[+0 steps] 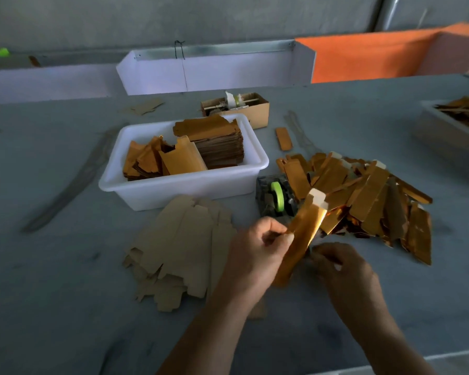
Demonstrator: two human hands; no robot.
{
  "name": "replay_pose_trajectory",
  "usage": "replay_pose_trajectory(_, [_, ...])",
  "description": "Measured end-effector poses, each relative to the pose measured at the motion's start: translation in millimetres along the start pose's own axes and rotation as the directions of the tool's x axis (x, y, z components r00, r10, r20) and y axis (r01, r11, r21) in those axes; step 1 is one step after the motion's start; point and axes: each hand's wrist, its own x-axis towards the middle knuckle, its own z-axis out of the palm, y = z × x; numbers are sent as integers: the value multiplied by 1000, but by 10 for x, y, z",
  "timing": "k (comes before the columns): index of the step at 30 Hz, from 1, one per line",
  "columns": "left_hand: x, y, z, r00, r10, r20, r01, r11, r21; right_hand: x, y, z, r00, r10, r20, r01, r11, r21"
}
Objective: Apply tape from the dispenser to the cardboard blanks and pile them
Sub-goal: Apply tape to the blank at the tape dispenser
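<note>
My left grip [257, 247] pinches a gold cardboard blank [299, 239] above the worktop [52, 307]; my right grip [341, 266] pinches its lower edge, near the tape dispenser [276, 197].

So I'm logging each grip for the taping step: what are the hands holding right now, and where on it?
The left hand pinches a gold cardboard blank at its left edge, mid-length. The right hand is at its lower right edge; its grip is hidden.

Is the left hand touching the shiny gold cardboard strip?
Touching. The head view shows the left hand pinching the edge of the shiny gold cardboard strip between thumb and fingers, with no gap visible.
</note>
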Motion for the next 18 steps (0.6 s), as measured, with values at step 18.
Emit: replay_pose_trajectory(18, [-284,322,-187,955,-273,117,297,874,-385,-254,-664,-350,931,-326,167,288,933,215])
